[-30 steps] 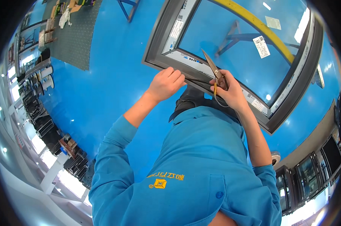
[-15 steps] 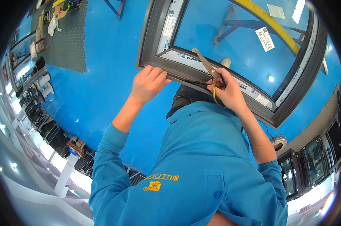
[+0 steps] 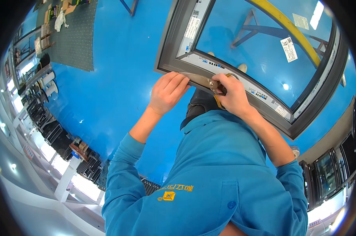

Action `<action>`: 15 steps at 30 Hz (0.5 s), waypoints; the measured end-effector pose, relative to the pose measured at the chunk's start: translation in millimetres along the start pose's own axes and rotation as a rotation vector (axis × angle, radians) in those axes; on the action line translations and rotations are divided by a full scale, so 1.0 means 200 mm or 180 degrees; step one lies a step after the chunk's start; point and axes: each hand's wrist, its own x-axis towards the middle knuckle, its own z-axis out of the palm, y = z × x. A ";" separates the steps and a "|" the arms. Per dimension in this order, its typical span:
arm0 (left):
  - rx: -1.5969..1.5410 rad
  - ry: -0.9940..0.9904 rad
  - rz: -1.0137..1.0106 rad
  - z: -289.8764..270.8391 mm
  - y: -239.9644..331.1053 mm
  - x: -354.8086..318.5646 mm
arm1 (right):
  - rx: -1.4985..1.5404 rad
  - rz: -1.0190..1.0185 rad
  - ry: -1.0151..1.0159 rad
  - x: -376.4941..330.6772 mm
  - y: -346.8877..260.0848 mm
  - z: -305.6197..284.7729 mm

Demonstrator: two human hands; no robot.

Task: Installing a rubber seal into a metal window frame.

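Note:
A dark grey window frame (image 3: pixel 169 49) with a glass pane (image 3: pixel 260 74) lies in front of me, its near edge slanting down to the right. My right hand (image 3: pixel 235 95) is closed round the handles of a pair of scissors (image 3: pixel 201 80). Their blades lie along the near edge and point left, the tips reaching the fingers of my left hand (image 3: pixel 168 93). That hand is closed in a pinch at the frame's near-left corner; what its fingertips hold is hidden. Printed protective film (image 3: pixel 201 61) lines the inner part of the frame.
A yellow bar (image 3: pixel 278 17) and dark metal legs (image 3: pixel 250 29) show through the glass. A dotted grey mat (image 3: pixel 77 43) with boxes lies far left on the blue floor (image 3: pixel 119 78). White spools (image 3: pixel 49 84) stand at the left. Framed panels (image 3: pixel 327 173) lean at the right.
The scissors have swung from pointing away over the frame to pointing left, towards my left hand. A dark strip visible between my hands earlier is now covered. The view has shifted slightly.

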 end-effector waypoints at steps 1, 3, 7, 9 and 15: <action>-0.0020 -0.0078 0.0008 0.00 0.00 0.01 | 0.0023 -0.0029 -0.0062 0.00 0.00 0.00; -0.0087 -0.0127 0.0076 0.02 0.01 0.02 | 0.0039 0.0018 -0.0081 0.01 -0.01 0.01; -0.0304 -0.0297 0.0296 0.05 0.01 0.04 | 0.0100 0.0181 -0.0120 0.01 0.00 0.02; -0.0330 -0.0234 0.0394 0.06 0.00 0.05 | 0.0019 0.0241 -0.0252 0.01 -0.01 -0.01; -0.0057 -0.0448 0.0399 0.05 0.03 0.05 | -0.0338 0.0223 -0.0462 -0.15 0.00 -0.22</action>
